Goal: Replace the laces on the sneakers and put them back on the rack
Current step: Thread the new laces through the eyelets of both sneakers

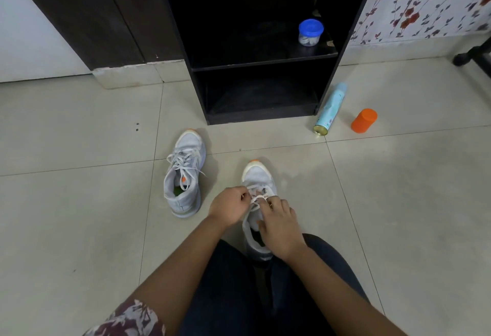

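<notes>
A person seated on the tiled floor (79, 216) works at centre. The left hand (230, 206) and right hand (279, 225) each pinch the white lace (257, 198) of a grey fabric sneaker (259, 176). Its laced mate (184, 173) stands at ten o'clock. The black wooden rack (263, 62) at twelve o'clock holds neither sneaker yet.

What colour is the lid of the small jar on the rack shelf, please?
Blue lid, seen best in the head view.

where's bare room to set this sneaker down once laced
Free: the black rack's middle shelf left of the blue-lidded clear jar; the tile left of the other grey sneaker. Crowded: right of the rack, by the pale blue spray can and orange container; the near sneaker, whose white lace the left hand and right hand pinch.
</notes>
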A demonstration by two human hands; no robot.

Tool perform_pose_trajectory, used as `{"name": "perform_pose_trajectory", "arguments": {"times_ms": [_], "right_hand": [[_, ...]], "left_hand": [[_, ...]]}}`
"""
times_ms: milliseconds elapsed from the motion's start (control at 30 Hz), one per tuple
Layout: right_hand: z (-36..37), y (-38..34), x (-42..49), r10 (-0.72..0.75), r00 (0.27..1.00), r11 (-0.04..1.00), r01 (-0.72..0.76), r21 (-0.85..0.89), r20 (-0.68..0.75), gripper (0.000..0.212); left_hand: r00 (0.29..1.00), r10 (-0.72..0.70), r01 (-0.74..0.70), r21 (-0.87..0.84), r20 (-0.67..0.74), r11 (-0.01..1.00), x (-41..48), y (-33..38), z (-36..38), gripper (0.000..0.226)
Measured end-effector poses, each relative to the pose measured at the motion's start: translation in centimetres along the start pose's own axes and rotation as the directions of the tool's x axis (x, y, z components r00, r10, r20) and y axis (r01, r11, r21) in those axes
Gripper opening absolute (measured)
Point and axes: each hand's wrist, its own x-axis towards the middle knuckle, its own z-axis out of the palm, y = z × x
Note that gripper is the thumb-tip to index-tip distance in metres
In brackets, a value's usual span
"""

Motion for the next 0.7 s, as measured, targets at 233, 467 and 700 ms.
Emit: {"name": "perform_pose_trajectory", "arguments": {"times_ms": [233,467,700], "right_hand": [[-0.1,0.4,2.0,0.126,0.991,0.968,-0.13,0.214,0.032,0.032],[-5.5,3.1,2.1,0.395,0.91,0.279,-0.246,0.928,0.122,0.018],[-6.4,8.6,2.0,0.553,0.831,0.514,-0.398,0.76,0.062,0.04]], "left_hand": [[0.974,0.074,-0.009,-0.289,0.216,0.957,-0.4,0.5,-1.9,0.027],[0.993,-0.037,0.095,-0.568,0.112,0.817,-0.9,-0.9,-3.2,0.019],[0.997,-0.079,0.063,-0.388,-0.026,0.919,-1.3,-4.2,-3.6,0.015]]}}
